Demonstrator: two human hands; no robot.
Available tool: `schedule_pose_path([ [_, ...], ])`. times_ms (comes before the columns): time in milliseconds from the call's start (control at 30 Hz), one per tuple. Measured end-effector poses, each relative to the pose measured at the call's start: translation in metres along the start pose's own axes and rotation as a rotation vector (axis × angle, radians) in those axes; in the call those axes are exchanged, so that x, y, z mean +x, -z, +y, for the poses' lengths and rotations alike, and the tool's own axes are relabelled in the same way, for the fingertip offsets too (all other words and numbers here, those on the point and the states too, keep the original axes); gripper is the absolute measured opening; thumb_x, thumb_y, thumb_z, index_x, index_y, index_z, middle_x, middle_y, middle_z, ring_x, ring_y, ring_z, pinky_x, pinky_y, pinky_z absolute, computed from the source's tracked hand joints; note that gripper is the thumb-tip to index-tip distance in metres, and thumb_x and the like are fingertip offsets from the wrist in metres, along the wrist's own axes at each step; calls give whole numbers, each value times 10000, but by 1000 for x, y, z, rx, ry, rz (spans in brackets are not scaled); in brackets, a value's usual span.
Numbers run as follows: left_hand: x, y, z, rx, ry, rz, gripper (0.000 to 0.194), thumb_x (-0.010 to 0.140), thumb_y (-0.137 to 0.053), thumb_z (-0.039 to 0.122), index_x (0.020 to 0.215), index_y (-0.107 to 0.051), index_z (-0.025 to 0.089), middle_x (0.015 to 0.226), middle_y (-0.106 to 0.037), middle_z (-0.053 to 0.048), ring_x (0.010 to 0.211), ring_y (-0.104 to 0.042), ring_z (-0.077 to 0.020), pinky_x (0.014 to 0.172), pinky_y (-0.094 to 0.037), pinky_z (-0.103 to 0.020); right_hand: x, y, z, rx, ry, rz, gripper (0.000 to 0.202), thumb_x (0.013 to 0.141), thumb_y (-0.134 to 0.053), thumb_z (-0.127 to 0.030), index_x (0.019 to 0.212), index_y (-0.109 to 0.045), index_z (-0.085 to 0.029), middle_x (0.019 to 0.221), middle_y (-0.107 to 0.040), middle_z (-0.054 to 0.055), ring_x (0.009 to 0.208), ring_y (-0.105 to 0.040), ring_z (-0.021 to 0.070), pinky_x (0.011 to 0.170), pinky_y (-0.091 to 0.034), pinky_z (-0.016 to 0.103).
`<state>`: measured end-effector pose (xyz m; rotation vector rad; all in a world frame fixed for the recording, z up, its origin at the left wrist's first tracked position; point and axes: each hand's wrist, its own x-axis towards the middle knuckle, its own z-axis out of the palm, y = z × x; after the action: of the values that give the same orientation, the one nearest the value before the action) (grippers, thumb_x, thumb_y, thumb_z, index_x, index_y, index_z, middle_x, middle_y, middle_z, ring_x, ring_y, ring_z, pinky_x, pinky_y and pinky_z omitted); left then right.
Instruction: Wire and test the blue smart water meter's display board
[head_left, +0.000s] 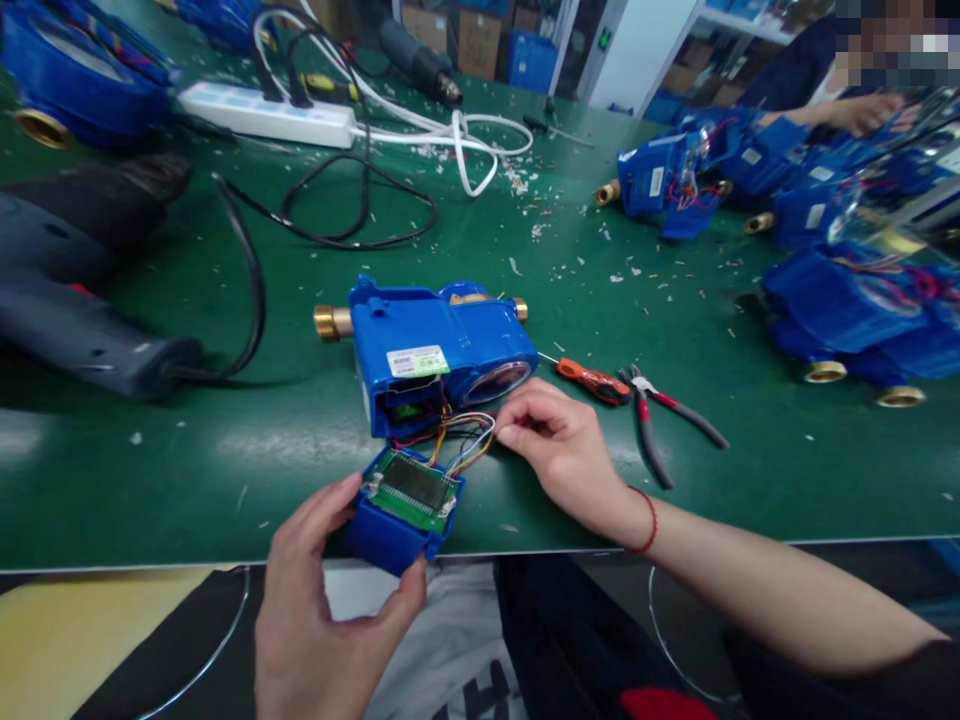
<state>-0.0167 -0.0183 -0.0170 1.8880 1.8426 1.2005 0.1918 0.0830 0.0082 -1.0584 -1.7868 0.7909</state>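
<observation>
Display module [415, 482], screen upward, at the front edge of the green bench [675, 300]. The left hand [300, 590] grips its blue housing between thumb and fingers. Coloured wires [486, 417] link it to the open compartment of a blue meter body [480, 335] just behind. The right hand [562, 450] has thumb and fingers curled at the wire loop; whether they close on a strand cannot be told. The step in hand appears to be tending these wires; the next move calls for a steady module and slack leads. Farther right lie a screwdriver [596, 382] and pliers [649, 440]; well left, a dark power tool [82, 290].
</observation>
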Motion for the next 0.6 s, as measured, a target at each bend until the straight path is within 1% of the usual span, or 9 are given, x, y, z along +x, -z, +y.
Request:
schedule_pose_path([
  [67, 0, 1, -1, 8, -12, -8, 696, 802, -697, 210, 1424, -395, 288, 1228, -543, -96, 1097, -576, -303, 961, -465, -497, 1, 8, 4, -26, -47, 38, 140, 825, -602, -50, 717, -612, -138, 711, -583, 0, 652, -530, 91, 579, -418, 205],
  [167, 3, 9, -2, 24, -61, -72, 701, 808, -697, 272, 1431, -377, 264, 1251, -528, -108, 1138, -554, -315, 979, -461, -492, -3, 15, 4, -56, -47, 27, 159, 869, -586, -98, 720, -621, -142, 712, -590, 9, 661, -544, 97, 587, -425, 209],
  [200, 5, 12, 0, 28, -86, -113, 689, 823, -675, 310, 1436, -367, 250, 1271, -518, -116, 1172, -530, -326, 992, -452, -496, -5, 16, 3, -60, -18, 5, 171, 889, -580, -121, 727, -630, -143, 718, -596, 13, 677, -555, 100, 607, -437, 212],
  [267, 13, 21, 5, 22, -137, -171, 623, 868, -591, 352, 1437, -369, 229, 1314, -504, -121, 1240, -478, -336, 1016, -427, -492, -10, 13, 1, -96, 114, -60, 140, 924, -566, -158, 827, -665, -137, 774, -630, 31, 737, -583, 112, 667, -466, 225],
  [333, 25, 26, 13, 17, -161, -171, 516, 899, -531, 317, 1398, -431, 234, 1317, -532, -98, 1256, -476, -314, 1028, -411, -461, -12, 8, 0, -212, 251, -136, 128, 943, -559, -181, 960, -671, -122, 852, -656, 55, 792, -600, 129, 703, -481, 241],
  [367, 33, 27, 19, 28, -165, -156, 460, 899, -540, 298, 1353, -486, 244, 1286, -570, -78, 1224, -512, -295, 1018, -417, -439, -13, 6, 1, -287, 288, -170, 144, 952, -548, -191, 986, -667, -117, 870, -657, 64, 801, -602, 135, 701, -484, 246],
  [467, 57, 20, 34, 115, -204, -207, 282, 897, -562, 343, 1158, -625, 256, 1108, -693, -38, 1033, -633, -267, 893, -475, -416, -9, 1, 3, -419, 271, -226, 197, 975, -503, -202, 892, -663, -124, 848, -637, 63, 794, -597, 141, 690, -483, 252],
  [533, 71, 10, 40, 179, -208, -294, 245, 890, -552, 349, 1070, -670, 232, 1011, -736, -48, 920, -669, -277, 807, -492, -431, -6, 1, 3, -409, 308, -229, 212, 979, -485, -186, 868, -655, -124, 854, -637, 65, 810, -591, 144, 708, -486, 259],
  [600, 82, 0, 42, 178, -169, -413, 197, 867, -565, 290, 988, -702, 216, 953, -756, -48, 855, -684, -270, 779, -496, -426, -3, 2, 3, -385, 392, -217, 193, 975, -484, -164, 892, -652, -122, 860, -642, 64, 812, -580, 146, 707, -481, 264],
])
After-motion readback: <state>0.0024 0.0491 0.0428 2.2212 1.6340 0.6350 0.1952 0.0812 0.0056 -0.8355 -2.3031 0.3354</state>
